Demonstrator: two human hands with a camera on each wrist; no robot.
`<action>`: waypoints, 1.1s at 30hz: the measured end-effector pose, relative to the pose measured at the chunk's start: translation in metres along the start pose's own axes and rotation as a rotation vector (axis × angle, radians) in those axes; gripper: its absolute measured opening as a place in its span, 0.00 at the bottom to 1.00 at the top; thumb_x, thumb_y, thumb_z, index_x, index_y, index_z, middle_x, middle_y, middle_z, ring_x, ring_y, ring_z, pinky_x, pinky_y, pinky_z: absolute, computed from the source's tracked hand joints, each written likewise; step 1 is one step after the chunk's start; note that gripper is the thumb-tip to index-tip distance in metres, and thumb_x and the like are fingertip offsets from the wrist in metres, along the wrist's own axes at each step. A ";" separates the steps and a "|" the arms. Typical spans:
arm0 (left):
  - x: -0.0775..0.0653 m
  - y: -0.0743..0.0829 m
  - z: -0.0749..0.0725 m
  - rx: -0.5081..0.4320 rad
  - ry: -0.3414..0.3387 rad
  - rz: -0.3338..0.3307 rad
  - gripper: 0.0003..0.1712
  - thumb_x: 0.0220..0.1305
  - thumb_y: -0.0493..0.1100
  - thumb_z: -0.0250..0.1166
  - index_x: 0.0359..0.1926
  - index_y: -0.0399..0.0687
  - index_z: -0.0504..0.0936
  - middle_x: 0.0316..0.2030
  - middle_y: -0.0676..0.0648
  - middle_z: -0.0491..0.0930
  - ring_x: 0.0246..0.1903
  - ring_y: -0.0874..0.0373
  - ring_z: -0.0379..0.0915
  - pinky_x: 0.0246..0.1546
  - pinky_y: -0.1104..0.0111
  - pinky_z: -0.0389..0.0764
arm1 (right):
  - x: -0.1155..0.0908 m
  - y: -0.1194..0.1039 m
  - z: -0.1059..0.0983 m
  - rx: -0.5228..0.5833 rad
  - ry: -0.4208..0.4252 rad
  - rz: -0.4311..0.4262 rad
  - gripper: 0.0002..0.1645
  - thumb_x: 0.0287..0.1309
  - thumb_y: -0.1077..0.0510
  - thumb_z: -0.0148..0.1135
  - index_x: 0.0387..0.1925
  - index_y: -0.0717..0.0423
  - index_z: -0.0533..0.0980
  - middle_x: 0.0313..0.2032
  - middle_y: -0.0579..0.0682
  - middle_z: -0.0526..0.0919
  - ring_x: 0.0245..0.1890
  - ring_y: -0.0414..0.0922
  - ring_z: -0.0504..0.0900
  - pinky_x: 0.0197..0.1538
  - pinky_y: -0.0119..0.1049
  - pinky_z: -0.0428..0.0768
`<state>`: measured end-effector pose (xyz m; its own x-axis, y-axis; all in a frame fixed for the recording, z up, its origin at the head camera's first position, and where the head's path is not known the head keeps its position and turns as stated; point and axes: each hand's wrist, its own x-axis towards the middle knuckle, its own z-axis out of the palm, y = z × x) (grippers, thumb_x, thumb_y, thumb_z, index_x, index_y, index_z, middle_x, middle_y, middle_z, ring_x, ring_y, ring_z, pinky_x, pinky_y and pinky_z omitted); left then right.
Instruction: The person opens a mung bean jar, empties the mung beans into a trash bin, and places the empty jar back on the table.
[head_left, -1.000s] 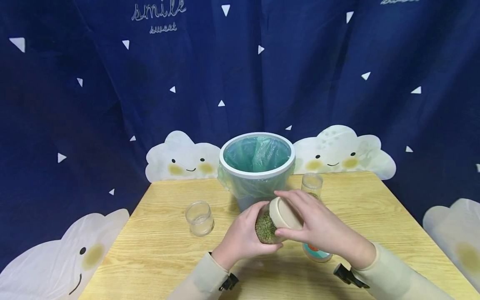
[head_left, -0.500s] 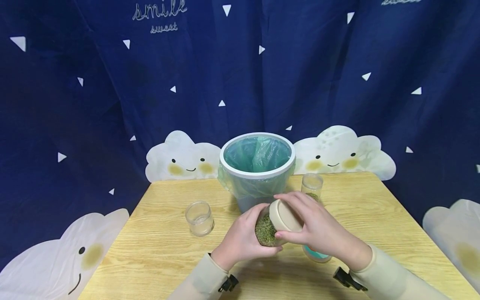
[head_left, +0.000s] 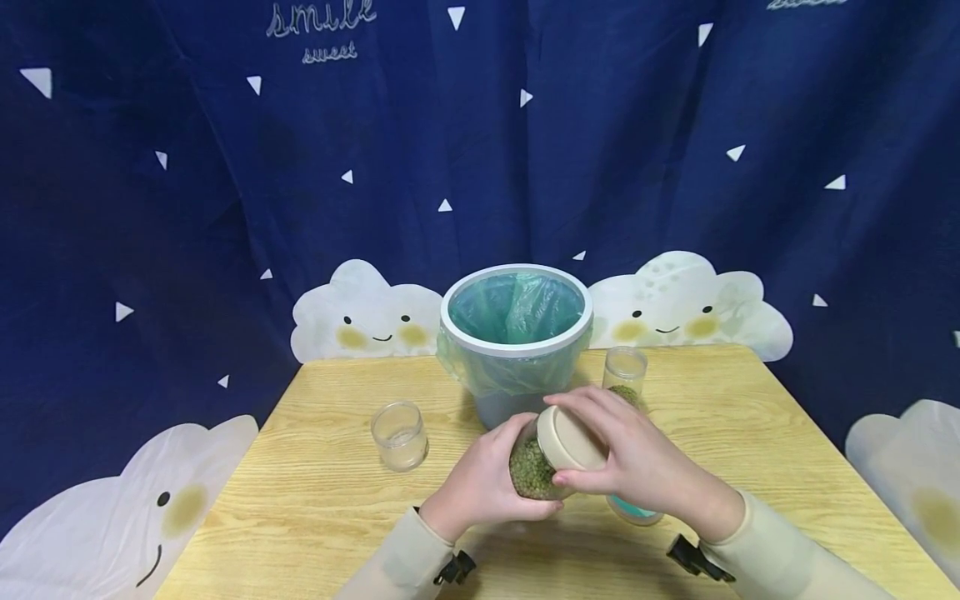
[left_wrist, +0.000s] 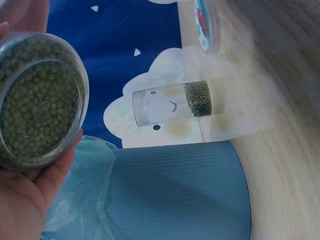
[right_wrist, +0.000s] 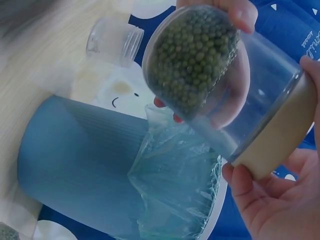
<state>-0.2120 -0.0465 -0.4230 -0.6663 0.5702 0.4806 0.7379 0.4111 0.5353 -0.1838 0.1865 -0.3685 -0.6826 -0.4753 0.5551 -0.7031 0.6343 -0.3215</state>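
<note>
In the head view my left hand (head_left: 487,482) grips a clear jar (head_left: 530,473) partly filled with green mung beans. My right hand (head_left: 630,446) has its fingers and thumb around the jar's beige lid (head_left: 576,439). The lid sits on the jar's mouth. Held tilted above the table, the jar has its lid end toward the right hand. The right wrist view shows the mung beans (right_wrist: 192,57) heaped toward the base, with clear space between them and the lid. From the left wrist, the jar's round base (left_wrist: 40,105) faces the camera.
Behind the hands stands a bin (head_left: 502,408) lined with a green plastic bag (head_left: 517,375). A small clear open jar (head_left: 400,437) is on the left. At back right is another clear jar (head_left: 624,371) with some beans. A round teal-labelled container (head_left: 634,510) lies partly hidden under the right hand.
Both hands and the jar have sunk slightly toward the person, tilt much the same. The lid stays on, and more beans show in the jar at back right.
</note>
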 end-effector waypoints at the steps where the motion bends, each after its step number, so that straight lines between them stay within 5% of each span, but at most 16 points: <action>1: -0.001 0.000 0.000 -0.005 -0.004 0.003 0.55 0.40 0.57 0.85 0.69 0.53 0.68 0.55 0.53 0.82 0.50 0.65 0.79 0.53 0.71 0.82 | 0.000 0.000 0.000 -0.002 -0.004 -0.007 0.48 0.44 0.38 0.82 0.67 0.42 0.74 0.57 0.41 0.79 0.53 0.41 0.79 0.49 0.42 0.82; 18: -0.005 -0.004 -0.001 -0.069 -0.051 0.052 0.55 0.43 0.55 0.85 0.70 0.55 0.67 0.57 0.55 0.81 0.52 0.67 0.78 0.55 0.72 0.81 | 0.000 0.009 -0.004 0.068 -0.111 -0.143 0.53 0.44 0.38 0.82 0.71 0.42 0.69 0.64 0.40 0.73 0.63 0.40 0.72 0.58 0.43 0.80; 33: -0.009 -0.006 0.002 -0.087 -0.063 0.043 0.55 0.41 0.54 0.86 0.69 0.56 0.67 0.56 0.55 0.81 0.52 0.67 0.78 0.56 0.72 0.80 | -0.003 0.015 -0.004 0.108 -0.181 -0.161 0.55 0.46 0.35 0.80 0.74 0.40 0.66 0.66 0.40 0.71 0.66 0.41 0.69 0.60 0.42 0.79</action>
<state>-0.2107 -0.0527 -0.4317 -0.6241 0.6305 0.4615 0.7517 0.3233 0.5749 -0.1910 0.1997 -0.3720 -0.5777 -0.6723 0.4630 -0.8163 0.4776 -0.3250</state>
